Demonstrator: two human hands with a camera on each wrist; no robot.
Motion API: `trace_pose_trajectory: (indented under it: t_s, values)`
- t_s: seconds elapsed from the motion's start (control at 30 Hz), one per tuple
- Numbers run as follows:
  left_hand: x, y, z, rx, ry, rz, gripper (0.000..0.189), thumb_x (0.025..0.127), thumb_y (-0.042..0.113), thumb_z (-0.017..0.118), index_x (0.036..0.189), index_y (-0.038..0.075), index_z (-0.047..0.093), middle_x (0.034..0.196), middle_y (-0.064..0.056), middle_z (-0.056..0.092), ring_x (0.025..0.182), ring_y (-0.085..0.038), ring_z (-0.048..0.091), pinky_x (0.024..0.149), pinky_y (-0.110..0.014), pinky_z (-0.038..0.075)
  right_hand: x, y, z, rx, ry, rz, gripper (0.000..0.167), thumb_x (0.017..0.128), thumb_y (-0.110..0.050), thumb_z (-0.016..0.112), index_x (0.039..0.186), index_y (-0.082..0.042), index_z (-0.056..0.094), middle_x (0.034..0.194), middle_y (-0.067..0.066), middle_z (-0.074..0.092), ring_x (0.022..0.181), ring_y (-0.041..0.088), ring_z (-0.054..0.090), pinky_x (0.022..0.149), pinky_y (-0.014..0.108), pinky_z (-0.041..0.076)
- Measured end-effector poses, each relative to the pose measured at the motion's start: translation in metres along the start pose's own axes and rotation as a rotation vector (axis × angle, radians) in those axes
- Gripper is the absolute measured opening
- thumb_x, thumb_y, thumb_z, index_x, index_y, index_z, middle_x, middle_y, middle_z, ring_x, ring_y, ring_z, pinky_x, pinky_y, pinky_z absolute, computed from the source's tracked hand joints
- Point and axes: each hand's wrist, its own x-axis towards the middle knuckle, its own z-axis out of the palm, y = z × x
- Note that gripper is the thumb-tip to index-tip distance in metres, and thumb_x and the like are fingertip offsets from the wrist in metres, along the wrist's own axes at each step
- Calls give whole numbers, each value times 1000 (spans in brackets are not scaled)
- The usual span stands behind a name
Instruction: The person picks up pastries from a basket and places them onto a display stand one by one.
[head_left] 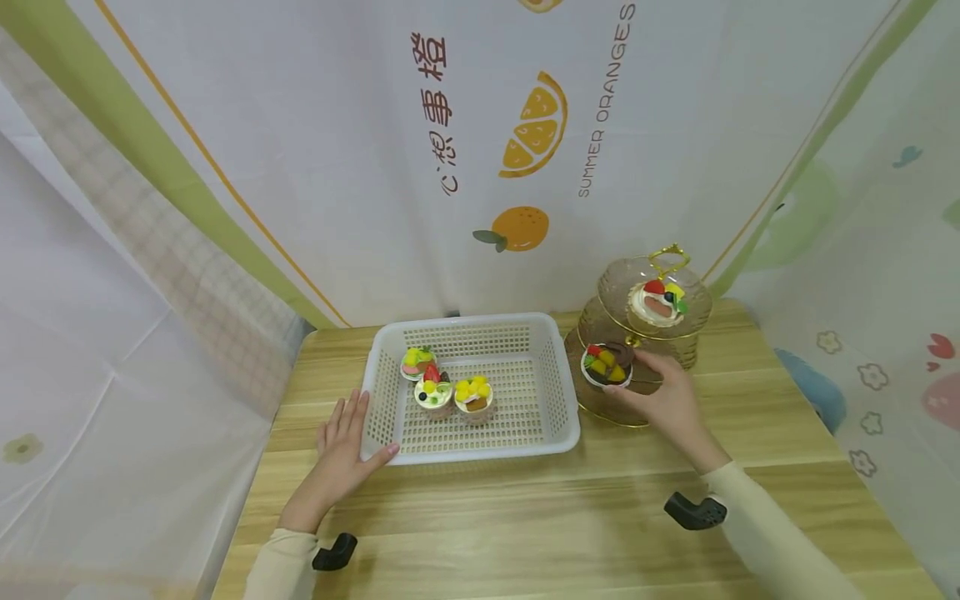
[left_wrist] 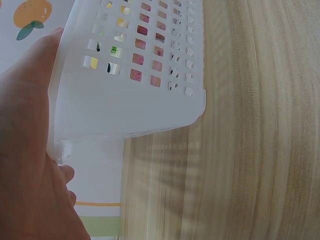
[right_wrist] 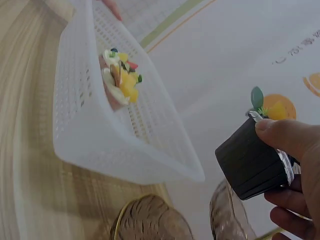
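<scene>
My right hand (head_left: pixel 671 404) grips a toy cupcake (head_left: pixel 606 364) topped with fruit pieces and a brown swirl. Its black cup shows tilted between thumb and fingers in the right wrist view. In the head view this hand is over the lower tier of a two-tier stand (head_left: pixel 637 410); contact with the tier cannot be made out. At the front left corner of a white plastic basket (head_left: pixel 480 457), my left hand (head_left: pixel 341 454) rests against the rim, thumb along the front, fingers extended along the left side. Three fruit-topped cupcakes (head_left: pixel 474 398) stand grouped in the basket's left half.
Another cream cupcake (head_left: pixel 656 303) sits on the stand's upper tier, below a gold handle (head_left: pixel 669 260). Basket and stand are side by side on a wooden table (head_left: pixel 510 525). A printed curtain (head_left: pixel 375 167) hangs close behind them.
</scene>
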Motion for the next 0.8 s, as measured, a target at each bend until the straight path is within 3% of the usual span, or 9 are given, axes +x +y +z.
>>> trace_pose_trajectory:
  t_s: [0.3,0.6,0.8]
  values:
    - [-1,-2,-1,-19,-12,-13,103,89,53,64,160,9,4,166,-24,4,151,-49,-2,112,-76,-1,-3,19,-19,-47,16,85,67,80,-39,81,131,0,60,122,23,65,116,41,56,94,60,43]
    - [-1,0,0,-12,-5,-4,102,89,52,65,160,8,6,166,-23,6,151,-50,1,111,-76,1,7,22,-20,-28,22,128,74,81,-45,79,135,1,58,134,24,60,124,44,52,100,62,41]
    - [-1,0,0,-12,-2,-3,102,89,52,64,160,8,6,166,-23,5,151,-49,-1,111,-76,0,17,25,-17,-2,21,130,65,83,-47,77,127,-2,63,129,22,63,123,42,54,98,61,42]
